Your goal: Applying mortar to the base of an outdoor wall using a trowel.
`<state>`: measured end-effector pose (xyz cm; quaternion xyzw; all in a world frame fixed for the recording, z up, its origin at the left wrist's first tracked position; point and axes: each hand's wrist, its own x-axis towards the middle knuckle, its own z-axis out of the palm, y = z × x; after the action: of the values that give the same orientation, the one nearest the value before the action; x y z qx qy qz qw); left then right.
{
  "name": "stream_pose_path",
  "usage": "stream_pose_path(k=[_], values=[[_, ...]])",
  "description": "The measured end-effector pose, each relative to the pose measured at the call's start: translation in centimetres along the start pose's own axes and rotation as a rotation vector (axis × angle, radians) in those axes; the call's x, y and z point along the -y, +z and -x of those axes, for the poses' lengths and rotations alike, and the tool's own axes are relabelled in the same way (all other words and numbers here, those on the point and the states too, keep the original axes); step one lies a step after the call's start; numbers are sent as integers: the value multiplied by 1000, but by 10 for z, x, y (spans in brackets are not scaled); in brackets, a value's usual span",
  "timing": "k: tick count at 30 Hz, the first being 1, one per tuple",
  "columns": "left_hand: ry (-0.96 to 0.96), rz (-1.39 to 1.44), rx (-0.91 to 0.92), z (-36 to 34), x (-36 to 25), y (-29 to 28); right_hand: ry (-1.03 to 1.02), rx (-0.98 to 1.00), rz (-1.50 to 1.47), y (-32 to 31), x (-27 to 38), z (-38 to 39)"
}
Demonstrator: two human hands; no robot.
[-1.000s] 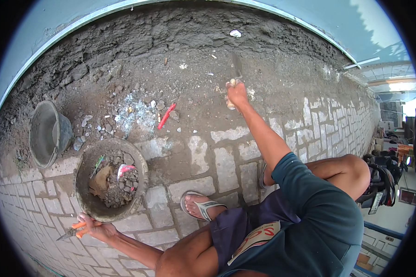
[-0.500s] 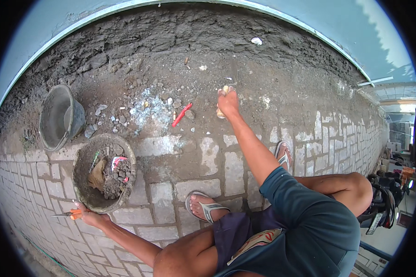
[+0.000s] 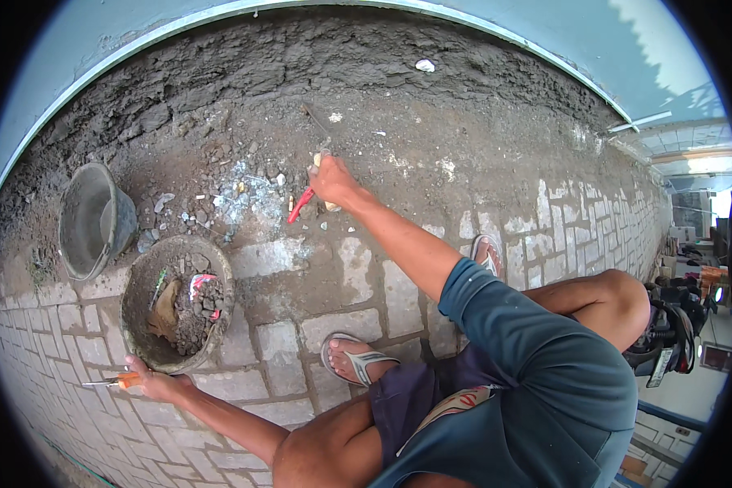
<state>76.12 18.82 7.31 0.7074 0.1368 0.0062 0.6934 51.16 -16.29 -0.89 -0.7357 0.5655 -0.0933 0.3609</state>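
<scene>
My right hand (image 3: pixel 336 180) is closed round the pale yellowish handle of a thin-bladed metal hand tool (image 3: pixel 318 124). Its blade points away across the dirt. Just beside that hand, a red stick-like piece (image 3: pixel 299 206) lies on the ground. My left hand (image 3: pixel 159 385) is at the near rim of a dirty bucket (image 3: pixel 128 313) and grips an orange-handled tool (image 3: pixel 128 380), whose narrow metal end points left; its exact kind is unclear. Inside the bucket are soil clods, a brown leaf-like scrap (image 3: pixel 167 302) and a red-and-white wrapper (image 3: pixel 201 282).
A second bucket (image 3: pixel 122 224) tilts on its side to the left. Pale stones and bluish-white flakes (image 3: pixel 252 195) are scattered over the dirt. Rough dark soil (image 3: pixel 260 61) runs along the light blue wall (image 3: pixel 537 24). Paving blocks (image 3: pixel 333 329) lie underfoot. A motorbike (image 3: pixel 679 329) stands at the right.
My right hand has swung left with its tool, close to the red piece, and the blade now shows against the dirt. My left hand stays by the bucket rim with the orange-handled tool.
</scene>
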Motion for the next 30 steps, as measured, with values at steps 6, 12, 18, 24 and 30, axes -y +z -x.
stream_pose_path(k=[6, 12, 18, 24, 30], values=[[10, -65, -26, -5, -3, 2, 146, 359, -485, 0, -40, 64], [-23, 51, 41, -10, 3, -3, 681, -34, -987, -29, -94, 123], [70, 66, 144, -14, 5, -3, 589, 378, -1002, 46, -36, 128], [82, 87, 166, -9, 5, -5, 569, 353, -969, 59, -28, 112], [179, 66, 130, -4, 1, -1, 455, 454, -937, 36, -21, 116]])
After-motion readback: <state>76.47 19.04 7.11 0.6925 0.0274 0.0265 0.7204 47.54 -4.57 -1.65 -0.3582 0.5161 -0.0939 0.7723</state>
